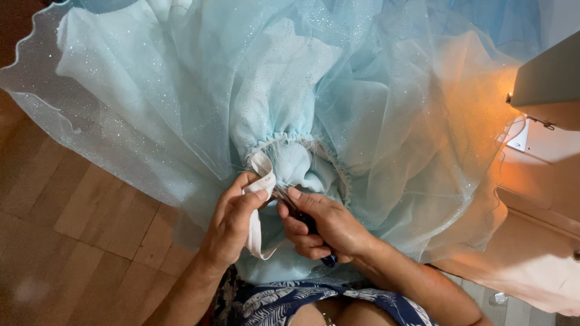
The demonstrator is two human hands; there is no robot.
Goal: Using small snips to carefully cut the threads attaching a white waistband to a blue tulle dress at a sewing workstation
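So the person had a big light-blue tulle dress point(181, 90) piled across the lap, glittery netting spilling over most of the frame. Starting at the left: wooden floor point(66, 241) showed under the sheer hem in the lower left, nothing lying on it that could be seen.

Just left of centre, the left hand point(232, 220) was pinched shut on a white elastic strip point(261, 175), thumb and fingers holding it right up against the gathered waist seam point(284, 140). Touching it on the right, the right hand point(323, 226) was curled tight around a small dark-handled tool point(308, 226), its tip aimed at the spot where strip met seam. Looked like a seam ripper or small snips, but too little of it showed to tell which.

As a judgement: this step goes well if the left hand keeps the strip taut and the tip only catches thread, since the tulle layers crowd in from every side and would snag easily. Those loose layers were the main thing in the way.

At the bottom centre sat blue floral-print shorts point(272, 305). Far right, a pale sewing machine body point(547, 78) hung over a table point(531, 259) in warm orange light, well apart from both hands.
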